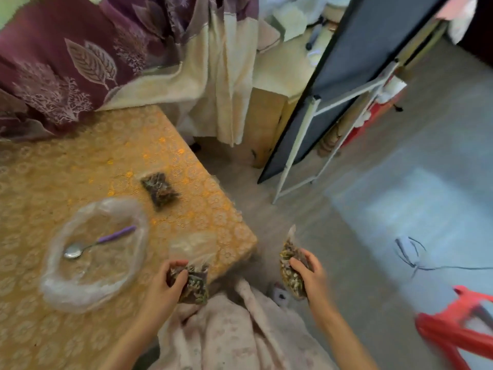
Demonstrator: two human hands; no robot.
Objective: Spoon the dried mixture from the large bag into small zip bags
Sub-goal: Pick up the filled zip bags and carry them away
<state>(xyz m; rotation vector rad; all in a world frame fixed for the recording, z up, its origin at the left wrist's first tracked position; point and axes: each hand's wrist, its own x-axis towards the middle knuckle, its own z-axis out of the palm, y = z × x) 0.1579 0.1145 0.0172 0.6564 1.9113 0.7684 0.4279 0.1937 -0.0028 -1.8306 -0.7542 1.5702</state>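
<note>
Head view: left hand grips filled zip bag; right hand grips second filled bag; spoon lies in large bag; third bag on table.

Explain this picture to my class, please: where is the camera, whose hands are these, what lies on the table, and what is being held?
There is one picture, from a camera worn on a person's head, looking down. No machine: two bare hands. The left hand grips a small filled bag at the edge of the table. The right hand grips another filled bag over the floor. On the orange cloth lie a large clear bag, rolled open and seemingly almost empty, a purple-handled spoon inside it, and a third filled bag.
</note>
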